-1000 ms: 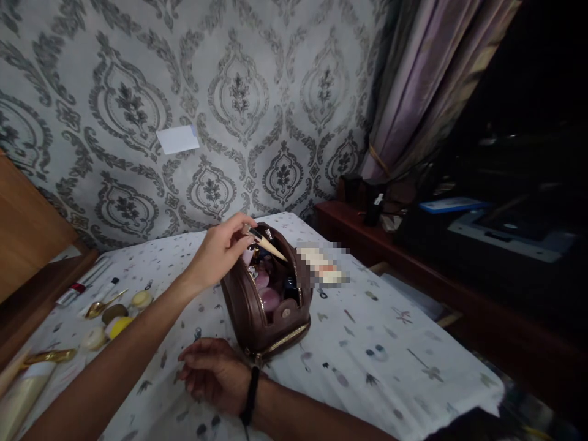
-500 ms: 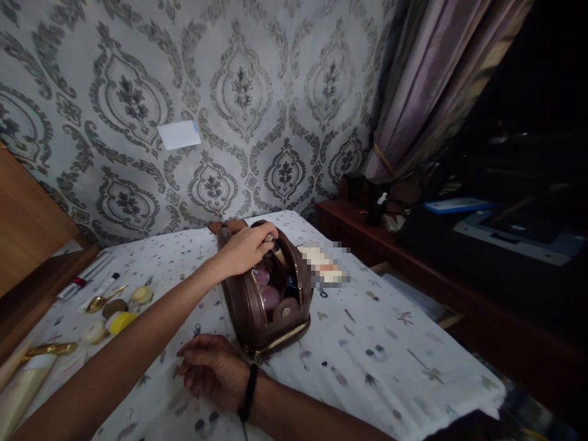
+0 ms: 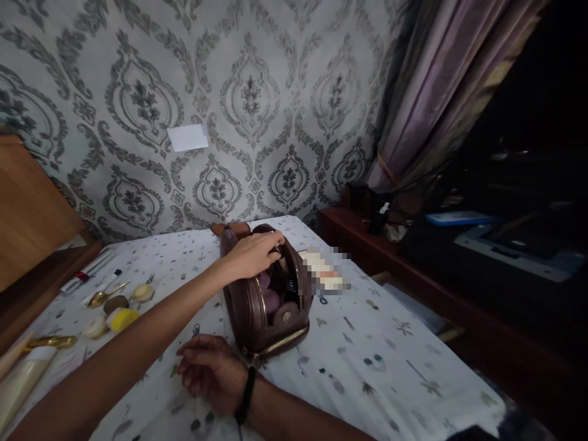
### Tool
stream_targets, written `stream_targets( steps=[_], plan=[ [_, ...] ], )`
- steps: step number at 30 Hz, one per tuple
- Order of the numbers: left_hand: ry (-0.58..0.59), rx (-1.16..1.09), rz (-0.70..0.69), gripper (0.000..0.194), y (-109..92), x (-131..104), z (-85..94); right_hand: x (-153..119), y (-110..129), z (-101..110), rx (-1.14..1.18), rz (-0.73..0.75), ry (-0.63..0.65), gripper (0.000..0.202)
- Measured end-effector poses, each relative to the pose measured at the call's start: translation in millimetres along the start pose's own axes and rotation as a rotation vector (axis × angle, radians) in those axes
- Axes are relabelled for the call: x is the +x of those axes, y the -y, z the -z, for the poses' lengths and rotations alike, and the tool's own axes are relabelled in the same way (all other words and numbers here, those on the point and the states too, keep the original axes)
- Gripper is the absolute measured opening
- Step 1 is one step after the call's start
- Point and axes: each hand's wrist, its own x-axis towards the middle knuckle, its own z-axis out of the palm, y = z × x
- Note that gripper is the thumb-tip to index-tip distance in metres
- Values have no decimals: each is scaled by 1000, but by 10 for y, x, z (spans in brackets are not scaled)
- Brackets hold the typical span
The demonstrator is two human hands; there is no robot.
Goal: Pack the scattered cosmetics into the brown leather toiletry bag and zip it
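A brown leather bag (image 3: 248, 306) stands unzipped on the patterned white cloth. Inside it show pinkish rounded items (image 3: 271, 300) and a dark glossy item (image 3: 291, 286). My left hand (image 3: 256, 252), a ring on one finger, reaches over the bag's far part, its bent fingers dipping into the opening. A small tan thing shows just under those fingertips, too dim to name, and the fingers are pressed together around it. In front of the bag, my right hand (image 3: 212, 372), with a black band at the wrist, rests on the cloth with loosely bent fingers and holds nothing.
At the left lie a yellow-sided jar (image 3: 122, 319), other small round containers, a golden spoon-like item (image 3: 97, 299) and a cream tube (image 3: 27, 380). A blurred pale packet (image 3: 324, 269) is right of the bag. Beyond the table stands a dark red wooden surface (image 3: 335, 220).
My left hand has dipped slightly lower and further into the bag. My right hand stays in place. The whole view has shifted a little.
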Motion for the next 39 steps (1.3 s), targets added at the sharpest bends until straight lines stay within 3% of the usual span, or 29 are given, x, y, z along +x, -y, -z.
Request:
stream_targets(
  steps=[7,15,19,23,27,33,36,39],
  plan=[
    [-72,-14,-17,21,13,7,-33,21,-36,9,24,-5,-1,43],
    [-90,119,162,21,-66,67,-17,1,-23,0,10,23,-5,43],
    [-95,93,144,19,-69,78,23,5,-21,3,-13,14,-19,42],
    [-211,-11,103,19,-32,-1,81,12,-6,26,-27,13,-7,43],
    [-341,-121,69,15,11,-258,120,2,12,46,-27,13,16,42],
    [-551,-223,110,15,128,-869,140,-21,47,-2,-26,-6,13,41],
    [-658,-293,203,14,289,-1159,124,-46,57,-34,-47,-18,-1,42],
    [-706,-352,328,15,596,-1410,62,-57,62,-40,-57,-26,-20,43]
  ],
)
